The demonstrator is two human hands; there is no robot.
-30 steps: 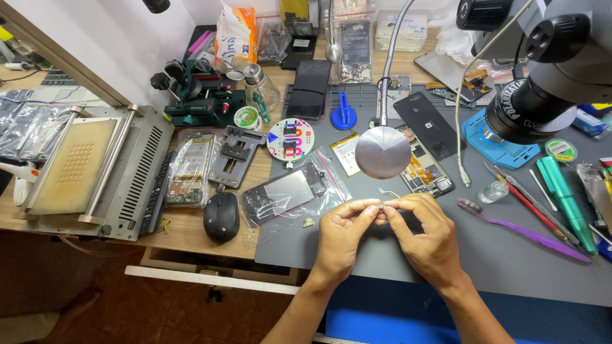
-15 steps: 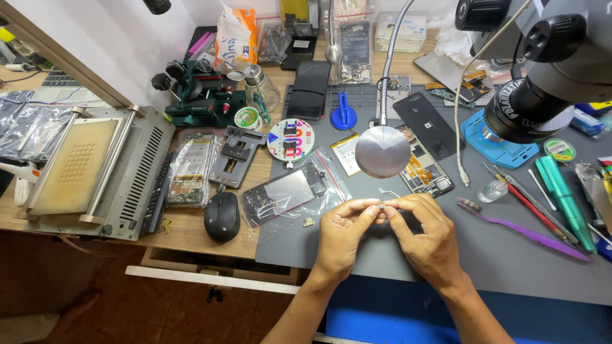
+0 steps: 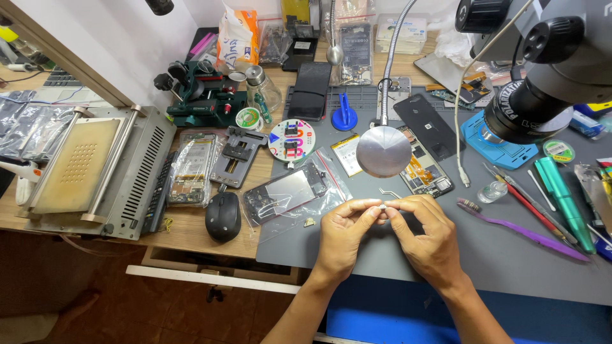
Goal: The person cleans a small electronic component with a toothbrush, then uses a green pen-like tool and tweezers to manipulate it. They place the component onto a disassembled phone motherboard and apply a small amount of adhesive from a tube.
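Observation:
My left hand (image 3: pixel 344 237) and my right hand (image 3: pixel 428 239) meet over the grey work mat (image 3: pixel 510 255), fingertips pinched together on a tiny pale part (image 3: pixel 382 207). The part is too small to identify. Just beyond the fingers lie bent metal tweezers (image 3: pixel 387 192). A phone frame in a clear plastic bag (image 3: pixel 287 189) rests left of my left hand. An opened phone body with exposed boards (image 3: pixel 424 167) lies behind my right hand, under a round lamp head (image 3: pixel 383 151) on a gooseneck.
A microscope (image 3: pixel 542 83) hangs over the right. Purple brush (image 3: pixel 523 230), red and green tools (image 3: pixel 561 191) lie right of my hands. A black mouse (image 3: pixel 223 216), a clamp jig (image 3: pixel 237 155) and a grey heating machine (image 3: pixel 95 169) stand on the left. An open drawer (image 3: pixel 217 267) juts out below.

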